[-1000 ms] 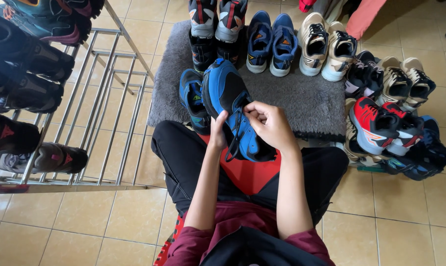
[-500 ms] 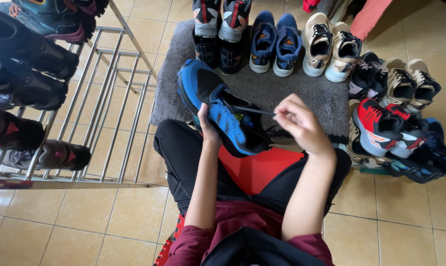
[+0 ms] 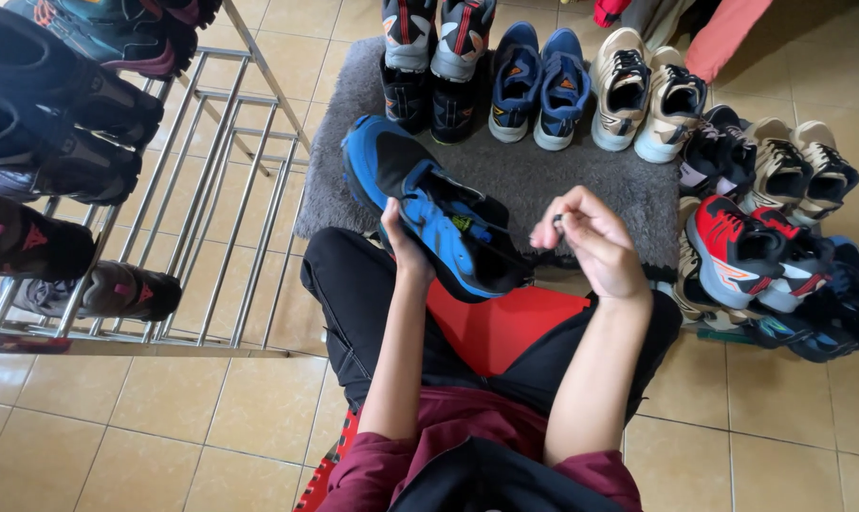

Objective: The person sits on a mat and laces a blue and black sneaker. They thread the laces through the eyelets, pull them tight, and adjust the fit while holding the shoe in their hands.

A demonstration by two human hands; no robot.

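L hand (image 3: 403, 242) grips blue sneaker (image 3: 439, 213); R hand (image 3: 589, 242) pinches lace (image 3: 515, 230).

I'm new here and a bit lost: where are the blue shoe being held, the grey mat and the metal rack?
blue shoe (image 3: 448, 228): head view, on its blue side near the laces.
grey mat (image 3: 543, 175): head view, bare patch before the shoe row.
metal rack (image 3: 216, 171): head view, on its bare bars.

Tiled floor with shoe storage, seen from above

Beige square floor tiles (image 3: 211, 417) with pale grout; 1 grey pile mat (image 3: 562, 180) laid flat, bearing pairs of sneakers along its far edge; 1 metal tube shoe rack (image 3: 211, 190) at left, dark shoes on its bars; more sneakers heaped at right. Even, soft daylight.
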